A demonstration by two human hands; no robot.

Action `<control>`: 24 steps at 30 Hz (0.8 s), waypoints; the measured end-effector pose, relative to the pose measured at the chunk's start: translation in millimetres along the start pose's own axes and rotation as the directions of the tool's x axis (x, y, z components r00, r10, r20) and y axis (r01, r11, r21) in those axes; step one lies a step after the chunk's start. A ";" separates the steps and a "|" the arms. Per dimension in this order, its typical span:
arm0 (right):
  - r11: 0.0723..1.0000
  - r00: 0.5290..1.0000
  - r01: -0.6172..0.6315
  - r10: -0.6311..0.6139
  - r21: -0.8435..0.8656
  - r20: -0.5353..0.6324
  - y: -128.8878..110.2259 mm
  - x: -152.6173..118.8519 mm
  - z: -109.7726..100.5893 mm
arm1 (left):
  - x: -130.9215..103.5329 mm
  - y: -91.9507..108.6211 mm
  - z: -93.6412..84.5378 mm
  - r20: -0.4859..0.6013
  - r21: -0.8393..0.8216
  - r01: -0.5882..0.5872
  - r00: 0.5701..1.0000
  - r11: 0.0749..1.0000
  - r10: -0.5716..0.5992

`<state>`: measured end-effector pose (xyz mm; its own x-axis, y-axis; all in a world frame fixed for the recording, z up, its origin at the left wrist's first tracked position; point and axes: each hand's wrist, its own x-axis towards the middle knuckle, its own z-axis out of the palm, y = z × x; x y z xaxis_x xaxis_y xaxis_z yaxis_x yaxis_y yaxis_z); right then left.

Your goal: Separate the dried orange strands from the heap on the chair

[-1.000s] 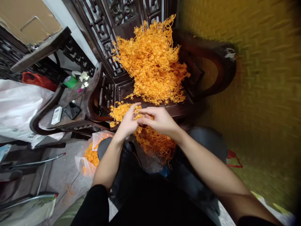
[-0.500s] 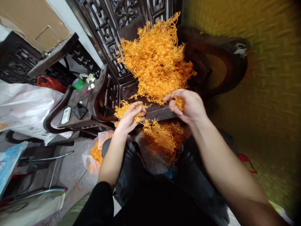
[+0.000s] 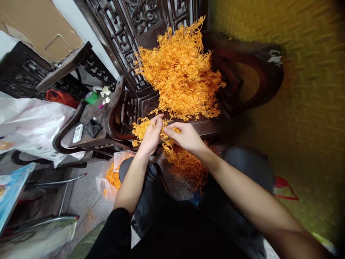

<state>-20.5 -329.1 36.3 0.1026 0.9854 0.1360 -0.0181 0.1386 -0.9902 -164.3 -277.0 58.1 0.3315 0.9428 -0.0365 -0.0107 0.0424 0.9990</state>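
A big heap of orange stringy strands (image 3: 181, 72) lies on the seat of a dark carved wooden chair (image 3: 140, 104). My left hand (image 3: 151, 136) and my right hand (image 3: 185, 136) meet at the seat's front edge, both pinching a small clump of the orange strands (image 3: 164, 132) between their fingertips. More orange strands (image 3: 185, 163) hang below my hands, over my dark-clothed lap. A small pile of strands (image 3: 140, 128) sits on the seat's left corner beside my left hand.
A clear plastic bag with orange strands (image 3: 111, 178) lies on the floor at left. A second dark chair (image 3: 81, 131) holds a phone (image 3: 93, 127) and a white remote (image 3: 78, 133). A white sack (image 3: 29, 122) is far left, a yellow textured floor (image 3: 304, 108) at right.
My right hand, which was lifted at the big heap's right edge half a second ago, has come back down and left to meet my left hand on the small clump.
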 end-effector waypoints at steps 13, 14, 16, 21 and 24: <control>0.996 0.990 -0.033 0.045 0.087 -0.136 1.5 8.9 -23.6 | 0.6 12.3 -24.1 -0.125 -0.096 -0.061 0.991 0.994 0.048; 0.995 0.985 -0.030 0.046 0.097 -0.169 1.1 10.2 -27.1 | 1.4 14.8 -28.1 -0.177 -0.102 -0.084 0.982 0.991 0.065; 0.986 0.967 -0.006 0.048 0.165 -0.251 -1.5 12.2 -35.5 | 3.4 19.8 -38.2 -0.275 -0.118 -0.141 0.956 0.983 0.104; 0.901 0.985 -0.092 0.144 0.424 -0.091 -13.5 9.0 -48.8 | 3.5 20.7 -49.0 -0.237 -0.115 -0.182 0.960 0.976 0.151; 0.836 0.981 -0.188 0.187 0.515 0.055 -15.5 6.2 -45.7 | -0.6 14.9 -40.6 -0.162 -0.056 -0.184 0.972 0.981 0.173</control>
<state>25.9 -329.7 51.1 0.0428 0.9978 -0.0504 -0.5467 -0.0188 -0.8371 -203.0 -263.5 71.9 0.1676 0.9767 0.1336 -0.1247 -0.1135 0.9857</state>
